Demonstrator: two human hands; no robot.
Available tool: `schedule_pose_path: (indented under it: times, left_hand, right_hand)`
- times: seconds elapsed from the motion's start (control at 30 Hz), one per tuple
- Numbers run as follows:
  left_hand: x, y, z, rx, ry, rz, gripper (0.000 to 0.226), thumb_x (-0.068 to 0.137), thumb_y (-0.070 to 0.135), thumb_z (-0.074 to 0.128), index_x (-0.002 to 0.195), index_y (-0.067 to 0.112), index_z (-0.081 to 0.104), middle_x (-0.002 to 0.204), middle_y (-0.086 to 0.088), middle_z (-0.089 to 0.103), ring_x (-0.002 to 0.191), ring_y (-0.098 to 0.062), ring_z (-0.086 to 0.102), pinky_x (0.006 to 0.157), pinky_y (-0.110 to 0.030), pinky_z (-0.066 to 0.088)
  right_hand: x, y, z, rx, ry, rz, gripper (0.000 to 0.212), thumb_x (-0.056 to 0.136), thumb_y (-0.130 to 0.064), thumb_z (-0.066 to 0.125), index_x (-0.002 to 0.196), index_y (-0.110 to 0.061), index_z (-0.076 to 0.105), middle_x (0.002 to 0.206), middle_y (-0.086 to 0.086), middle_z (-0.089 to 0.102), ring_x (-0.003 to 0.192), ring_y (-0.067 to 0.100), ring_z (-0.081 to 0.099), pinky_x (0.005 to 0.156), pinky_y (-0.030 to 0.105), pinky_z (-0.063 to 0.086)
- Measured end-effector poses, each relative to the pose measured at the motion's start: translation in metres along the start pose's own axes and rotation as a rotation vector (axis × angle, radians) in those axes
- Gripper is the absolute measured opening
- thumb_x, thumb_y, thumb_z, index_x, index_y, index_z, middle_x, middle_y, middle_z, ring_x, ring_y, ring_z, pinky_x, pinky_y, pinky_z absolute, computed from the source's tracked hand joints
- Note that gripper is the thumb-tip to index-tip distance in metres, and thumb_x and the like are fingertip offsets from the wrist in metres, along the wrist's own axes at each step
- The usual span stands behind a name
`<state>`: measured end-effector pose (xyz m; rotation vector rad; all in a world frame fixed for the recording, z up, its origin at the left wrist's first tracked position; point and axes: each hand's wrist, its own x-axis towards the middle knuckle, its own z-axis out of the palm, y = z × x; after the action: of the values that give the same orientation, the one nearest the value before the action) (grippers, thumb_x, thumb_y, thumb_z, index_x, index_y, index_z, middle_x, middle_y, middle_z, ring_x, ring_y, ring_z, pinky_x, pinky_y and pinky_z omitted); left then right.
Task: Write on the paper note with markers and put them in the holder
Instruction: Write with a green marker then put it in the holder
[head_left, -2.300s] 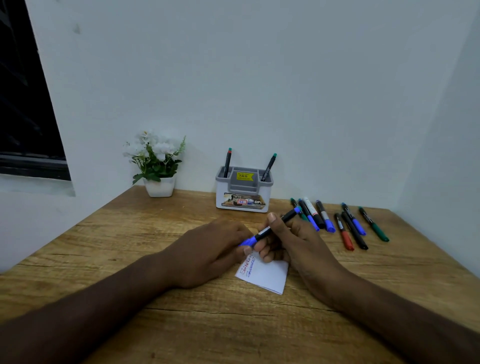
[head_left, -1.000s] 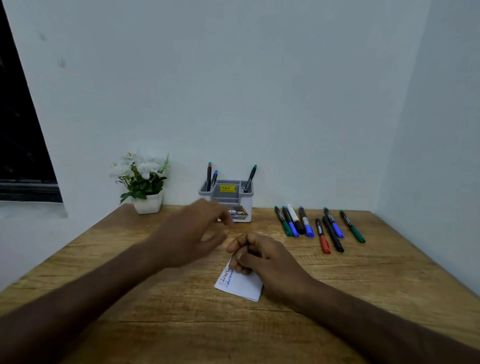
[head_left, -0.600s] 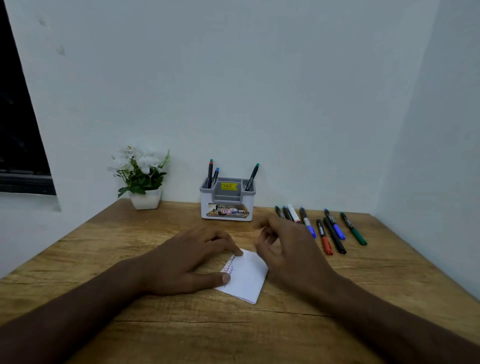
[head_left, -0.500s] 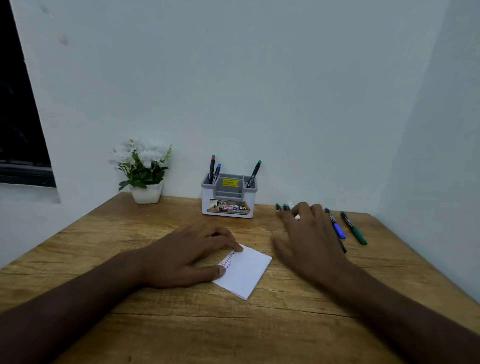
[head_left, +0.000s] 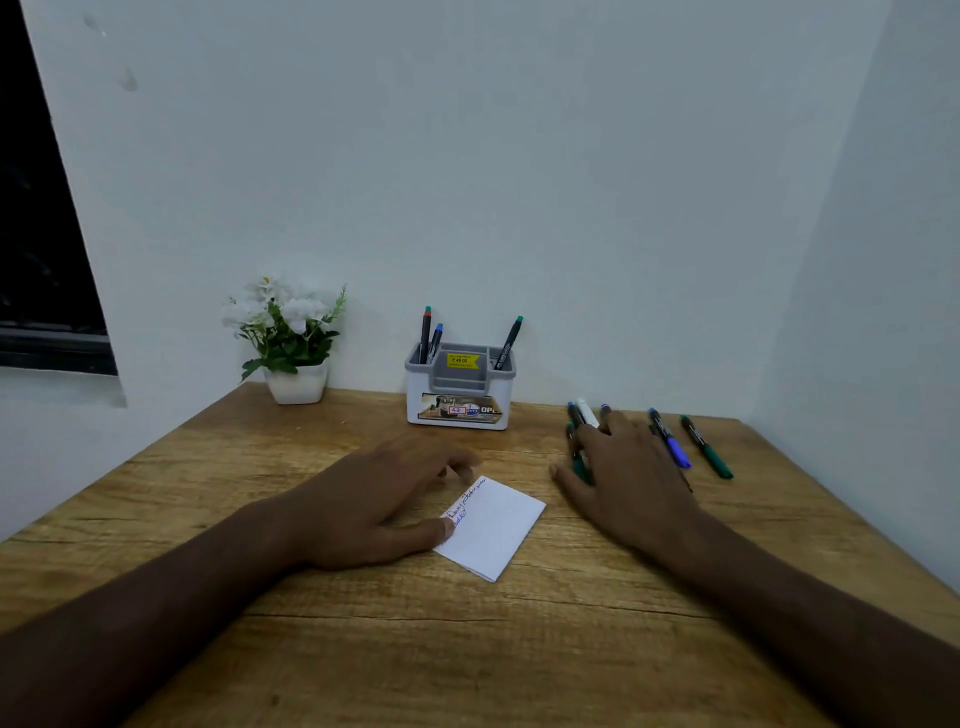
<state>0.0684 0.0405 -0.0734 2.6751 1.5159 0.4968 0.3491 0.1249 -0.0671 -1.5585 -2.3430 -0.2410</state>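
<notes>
White paper note (head_left: 493, 530), grey-white holder (head_left: 459, 387), wood-grain table (head_left: 415, 639).

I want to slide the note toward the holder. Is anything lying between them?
In the head view only the left hand's fingertips reach into that stretch beside the paper note; otherwise it is bare wooden table up to the holder.

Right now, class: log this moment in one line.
left hand: steadies paper note | right hand: over loose markers | holder: three markers

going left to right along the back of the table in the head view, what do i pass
flower pot → marker holder → right hand on the loose markers → blue marker → green marker
</notes>
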Motion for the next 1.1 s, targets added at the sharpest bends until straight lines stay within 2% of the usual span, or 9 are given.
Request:
schedule_pose_path:
  times: [0.2,0.3,0.37,0.43,0.57,0.63,0.73,0.9,1.1]
  left_hand:
    - [0.000,0.003,0.000,-0.083,0.034,0.009,0.046,0.102,0.048,0.063,0.145,0.040,0.048,0.140,0.030,0.051,0.127,0.002,0.053,0.103,-0.031,0.050]
    - [-0.001,0.004,0.000,-0.092,0.043,0.018,0.044,0.102,0.045,0.065,0.144,0.038,0.051,0.140,0.029,0.053,0.126,0.000,0.055,0.103,-0.030,0.050]
    - [0.000,0.003,0.001,-0.082,0.047,0.032,0.043,0.103,0.043,0.065,0.143,0.037,0.053,0.138,0.027,0.056,0.125,-0.002,0.056,0.103,-0.032,0.051]
    - [0.000,0.003,0.001,-0.082,0.051,0.033,0.043,0.102,0.043,0.066,0.143,0.038,0.053,0.136,0.026,0.059,0.124,-0.002,0.058,0.102,-0.033,0.052]
    - [0.001,0.005,0.003,-0.085,0.057,0.003,0.046,0.102,0.045,0.066,0.144,0.039,0.051,0.133,0.027,0.062,0.124,0.002,0.058,0.102,-0.034,0.052]
    - [0.001,0.008,0.003,-0.074,0.064,-0.012,0.045,0.102,0.051,0.062,0.145,0.041,0.049,0.131,0.029,0.063,0.123,0.004,0.057,0.101,-0.035,0.052]
    - [0.002,0.015,0.003,-0.056,0.068,-0.029,0.043,0.103,0.062,0.050,0.141,0.043,0.050,0.128,0.028,0.063,0.119,0.007,0.056,0.099,-0.032,0.052]
    - [0.005,0.018,0.005,0.014,0.016,-0.050,0.055,0.103,0.068,0.021,0.122,0.036,0.061,0.108,0.017,0.059,0.098,-0.002,0.053,0.084,-0.040,0.051]
    - [0.007,0.018,0.006,0.077,0.030,-0.073,0.044,0.106,0.059,0.021,0.110,0.036,0.058,0.101,0.016,0.057,0.091,-0.003,0.049,0.078,-0.032,0.047]
  right_hand:
    - [-0.009,-0.009,-0.009,0.064,0.018,-0.071,0.024,0.098,-0.048,0.063,0.090,-0.026,0.059,0.085,-0.007,0.059,0.088,0.013,0.060,0.077,0.034,0.059]
    - [-0.013,-0.013,-0.010,0.067,0.015,-0.068,0.010,0.100,-0.032,0.063,0.103,-0.023,0.065,0.097,-0.002,0.068,0.096,0.015,0.064,0.083,0.034,0.059]
    - [-0.014,-0.014,-0.013,0.076,-0.015,-0.043,0.022,0.102,-0.025,0.062,0.122,-0.018,0.063,0.114,0.004,0.071,0.102,0.018,0.065,0.083,0.029,0.056]
    - [-0.014,-0.017,-0.016,0.122,-0.026,-0.032,0.029,0.103,-0.022,0.059,0.131,-0.014,0.059,0.116,0.007,0.072,0.093,0.016,0.062,0.071,0.024,0.047]
    - [-0.018,-0.027,-0.025,0.599,0.013,-0.007,0.040,0.108,-0.022,0.054,0.147,-0.019,0.058,0.117,-0.006,0.069,0.097,0.005,0.065,0.077,0.020,0.047]
    - [-0.024,-0.038,-0.024,0.843,-0.056,0.006,0.034,0.108,-0.025,0.056,0.141,-0.023,0.063,0.119,-0.012,0.070,0.101,0.001,0.066,0.075,0.012,0.049]
    - [-0.032,-0.047,-0.017,1.121,-0.114,-0.034,0.022,0.103,-0.020,0.064,0.124,-0.023,0.071,0.111,-0.008,0.077,0.097,0.002,0.074,0.074,0.016,0.059]
    - [-0.035,-0.045,-0.009,1.263,-0.099,-0.040,0.014,0.093,-0.013,0.074,0.106,-0.017,0.073,0.104,0.001,0.081,0.094,0.011,0.079,0.078,0.021,0.063]
    - [-0.034,-0.046,-0.008,1.363,-0.192,0.012,0.033,0.084,-0.032,0.070,0.112,-0.015,0.077,0.100,0.002,0.085,0.095,0.018,0.081,0.084,0.025,0.064]
